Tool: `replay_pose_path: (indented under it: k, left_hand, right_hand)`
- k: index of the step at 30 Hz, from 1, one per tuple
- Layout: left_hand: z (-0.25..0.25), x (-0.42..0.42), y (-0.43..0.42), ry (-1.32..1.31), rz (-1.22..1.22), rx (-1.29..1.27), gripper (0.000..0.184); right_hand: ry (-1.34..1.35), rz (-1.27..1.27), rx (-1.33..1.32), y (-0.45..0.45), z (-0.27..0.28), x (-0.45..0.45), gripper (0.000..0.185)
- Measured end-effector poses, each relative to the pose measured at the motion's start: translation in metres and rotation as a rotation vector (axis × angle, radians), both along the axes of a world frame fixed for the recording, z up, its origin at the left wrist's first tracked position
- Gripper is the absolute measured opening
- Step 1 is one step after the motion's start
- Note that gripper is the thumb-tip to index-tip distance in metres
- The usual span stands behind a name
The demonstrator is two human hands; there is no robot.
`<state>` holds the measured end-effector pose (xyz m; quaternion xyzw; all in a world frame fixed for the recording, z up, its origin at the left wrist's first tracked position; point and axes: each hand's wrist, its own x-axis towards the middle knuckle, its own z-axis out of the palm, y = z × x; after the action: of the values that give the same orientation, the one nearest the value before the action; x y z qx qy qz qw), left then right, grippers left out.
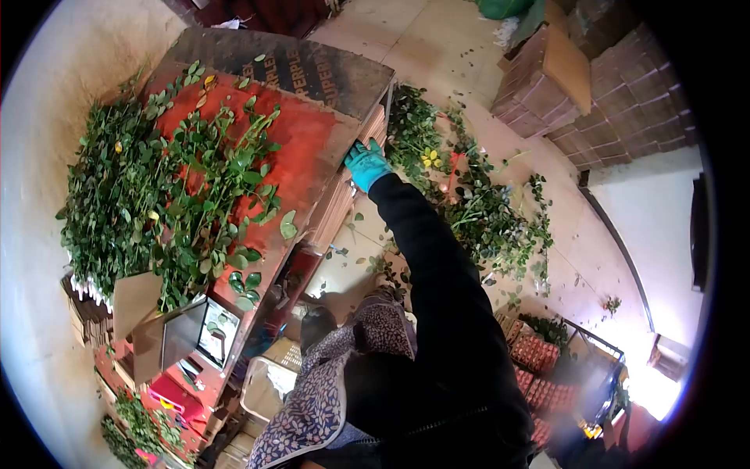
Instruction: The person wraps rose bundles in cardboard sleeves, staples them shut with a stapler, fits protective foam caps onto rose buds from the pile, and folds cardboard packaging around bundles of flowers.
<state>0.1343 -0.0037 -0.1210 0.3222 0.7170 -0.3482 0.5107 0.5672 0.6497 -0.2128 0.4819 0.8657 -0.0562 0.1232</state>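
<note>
My right hand, in a teal glove, reaches to the table's edge. Its fingers look spread and touch the edges of a stack of flat cardboard sheets under the tabletop; the fingertips are partly hidden there. I cannot make out a sheet held in it. My left hand is out of view. Beside the stack, on the red tabletop, lie leafy green rose stems, with a denser row of stems along the wall side.
Cut leaves and stems litter the floor to the right. A screen device stands by cardboard pieces. Below it is a pale plastic crate. Stacked boxes stand at upper right, and wrapped bundles at lower right.
</note>
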Motion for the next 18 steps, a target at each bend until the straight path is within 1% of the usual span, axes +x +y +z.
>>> replay_pose_path:
  k: [1,2,3,5,8,9,11,13,14,15,17,18]
  left_hand:
    - [-0.001,0.01,0.001,0.0,0.026,0.011,0.04]
    - [0.0,0.023,0.006,-0.003,0.044,0.015,0.04]
    - [-0.004,0.033,0.007,-0.006,0.058,0.023,0.04]
    - [-0.01,0.051,0.011,-0.015,0.082,0.037,0.041]
    - [-0.016,0.071,0.007,-0.026,0.113,0.049,0.041]
    - [-0.017,0.079,0.007,-0.028,0.119,0.047,0.041]
    - [-0.019,0.093,0.004,-0.029,0.131,0.051,0.042]
    - [-0.023,0.107,-0.002,-0.033,0.144,0.058,0.042]
    - [-0.025,0.112,-0.004,-0.034,0.146,0.055,0.042]
    - [-0.027,0.118,-0.007,-0.033,0.147,0.058,0.042]
    - [-0.033,0.13,-0.015,-0.043,0.131,0.046,0.042]
    - [-0.038,0.137,-0.018,-0.058,0.12,0.039,0.043]
  right_hand:
    - [0.042,0.024,-0.015,-0.004,0.0,0.0,0.045]
    - [0.13,0.003,0.082,-0.009,-0.013,0.012,0.044]
    - [0.127,0.02,0.089,-0.013,0.003,0.022,0.044]
    - [0.15,0.039,-0.074,-0.034,0.042,0.043,0.044]
    - [0.307,-0.056,0.167,-0.018,0.062,0.063,0.046]
    - [0.319,-0.143,0.218,-0.001,0.07,0.071,0.051]
    - [0.259,-0.297,0.376,0.038,0.056,0.076,0.058]
    - [0.234,-0.389,0.13,0.078,0.043,0.074,0.067]
    - [0.235,-0.404,0.116,0.084,0.021,0.078,0.073]
    - [0.276,-0.583,-0.224,0.088,0.029,0.075,0.072]
    - [0.294,-0.525,-0.268,0.092,-0.054,0.089,0.065]
    - [0.385,-0.484,-0.394,0.078,-0.061,0.096,0.058]
